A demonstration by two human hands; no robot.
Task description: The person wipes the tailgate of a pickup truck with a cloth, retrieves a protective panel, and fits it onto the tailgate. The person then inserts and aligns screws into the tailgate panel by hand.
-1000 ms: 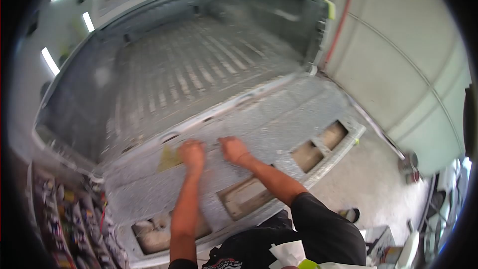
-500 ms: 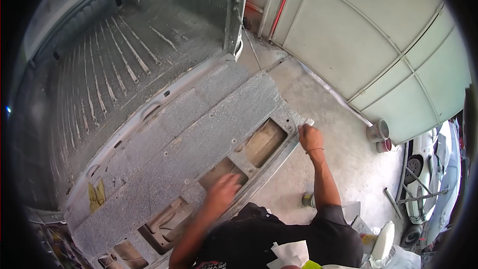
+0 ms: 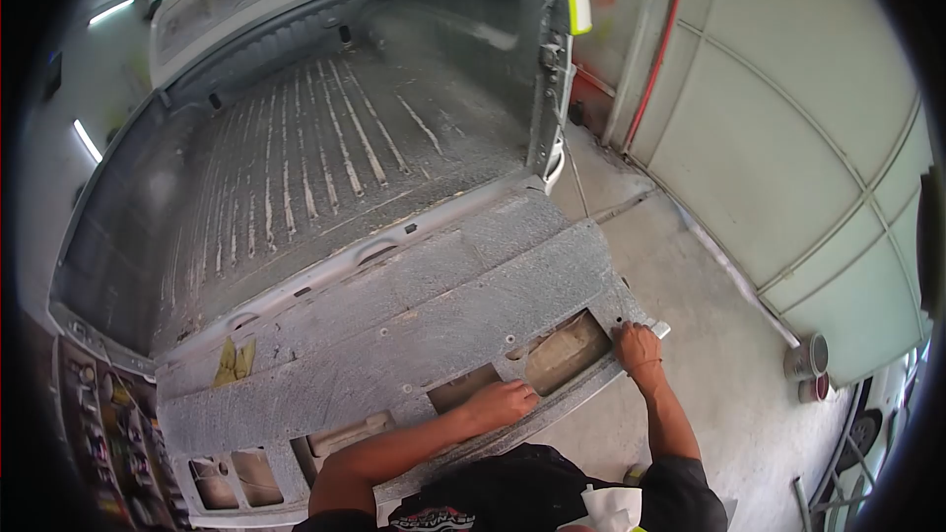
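Observation:
A lowered pickup tailgate (image 3: 414, 335) lies flat in front of me, its grey surface rough and speckled, with several cut-out openings along the near side. My left hand (image 3: 505, 404) rests beside a middle opening (image 3: 465, 388), its fingers curled together; whatever may be in them is hidden. On the tailgate's right end, next to the pale corner (image 3: 657, 327), my right hand (image 3: 639, 347) is closed with the fingers pressed down. I cannot make out anything in it. A dark band circles the right wrist.
Beyond the tailgate is the ribbed truck bed (image 3: 315, 148). A yellow-green folded piece (image 3: 235, 361) lies on the tailgate's left part. Buckets (image 3: 808, 359) stand by the pale panelled wall (image 3: 788, 138) at right. Shelves with containers (image 3: 108, 424) are at lower left.
The view has tilted up, showing more of the truck bed. My left hand, blurred over a middle opening before, now rests nearer the right-hand opening. My right hand has come slightly inward from the corner.

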